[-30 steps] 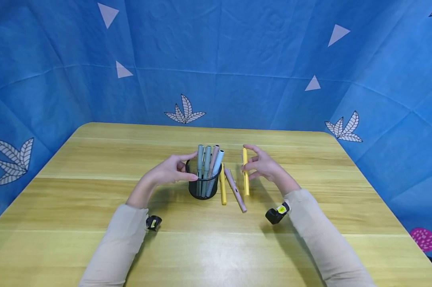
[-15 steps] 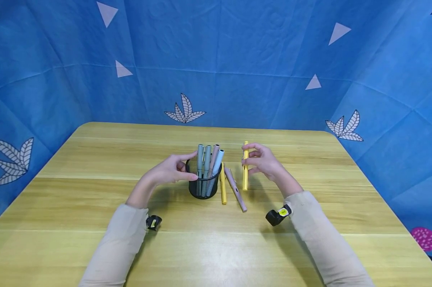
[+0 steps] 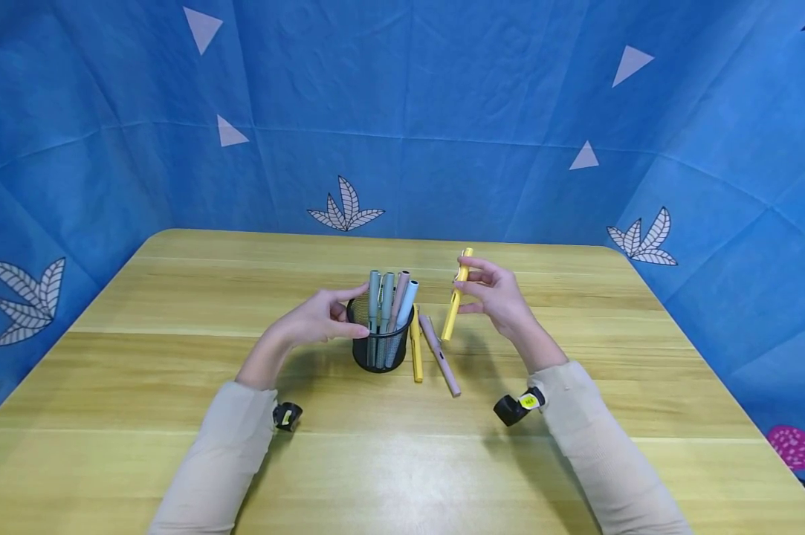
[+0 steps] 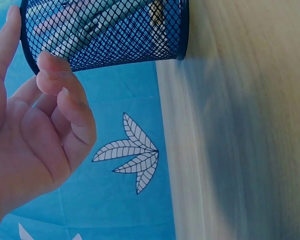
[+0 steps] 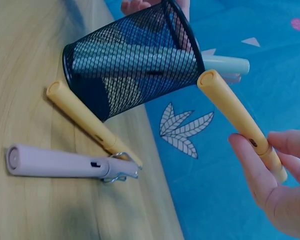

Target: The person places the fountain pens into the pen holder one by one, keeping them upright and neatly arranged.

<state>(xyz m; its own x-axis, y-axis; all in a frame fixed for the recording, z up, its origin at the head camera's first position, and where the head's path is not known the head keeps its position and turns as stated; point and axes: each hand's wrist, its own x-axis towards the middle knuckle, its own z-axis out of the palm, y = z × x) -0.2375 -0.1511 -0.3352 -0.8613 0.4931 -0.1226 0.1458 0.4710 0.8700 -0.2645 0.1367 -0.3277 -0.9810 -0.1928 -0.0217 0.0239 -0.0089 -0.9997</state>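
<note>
A black mesh pen holder [image 3: 360, 354] stands upright on the table, with several capped pens inside: grey-green pens [image 3: 373, 293], a mauve one [image 3: 398, 291] and a pale blue one [image 3: 407, 301]. My left hand [image 3: 317, 316] holds its rim from the left, thumb at the front and a finger towards the back. To the right, my right hand [image 3: 499, 295] pinches a yellow pen [image 5: 235, 110] between thumb and fingers, raised above the table and tilted, its lower end towards the holder. Beside the holder lie another yellow pen [image 3: 416, 353] and a mauve pen [image 3: 441, 360].
The wooden table [image 3: 402, 461] stretches around the hands. Behind it and at both sides hangs a blue cloth [image 3: 402, 89] with white leaves and triangles. Wrist cameras [image 3: 511, 409] sit at both cuffs.
My right hand has lifted the yellow pen a little and tipped it, so its lower end swings left towards the holder. The left hand and the holder stay in place.
</note>
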